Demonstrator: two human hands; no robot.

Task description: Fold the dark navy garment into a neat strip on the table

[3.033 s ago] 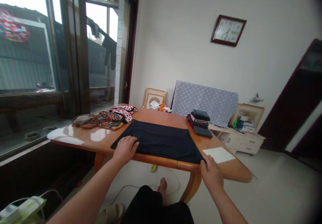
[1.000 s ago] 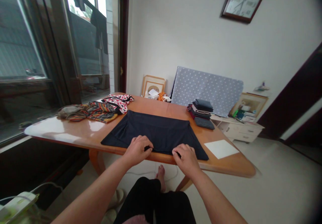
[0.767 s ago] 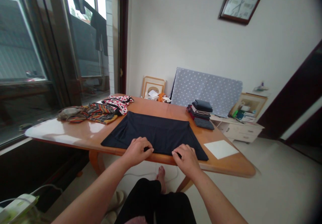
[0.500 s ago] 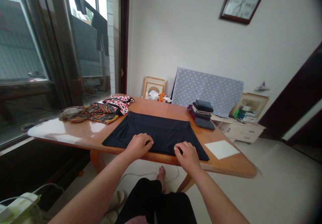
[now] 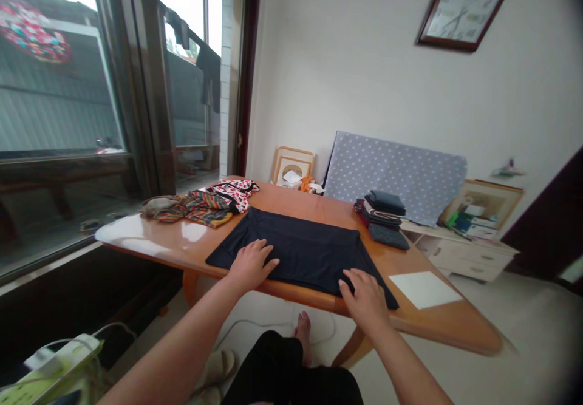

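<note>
A dark navy garment (image 5: 300,247) lies spread out flat along the near edge of the wooden table, its kind not clear from its shape. On its near left part rests my left hand (image 5: 251,264), fingers spread and the thumb pointing right. My right hand (image 5: 364,292) lies over the near right part with its fingers apart and slightly bent. Neither hand grips the cloth.
Patterned clothes (image 5: 195,207) lie loosely at the table's left. A stack of folded clothes (image 5: 385,211) stands at the back right, and a white sheet (image 5: 426,289) lies near the right end. Behind are a low white cabinet (image 5: 464,256) and a dotted cloth (image 5: 392,171).
My hands have spread slightly farther apart on the garment, and their fingers have opened out. The whole view has shifted, with the table appearing farther right and lower.
</note>
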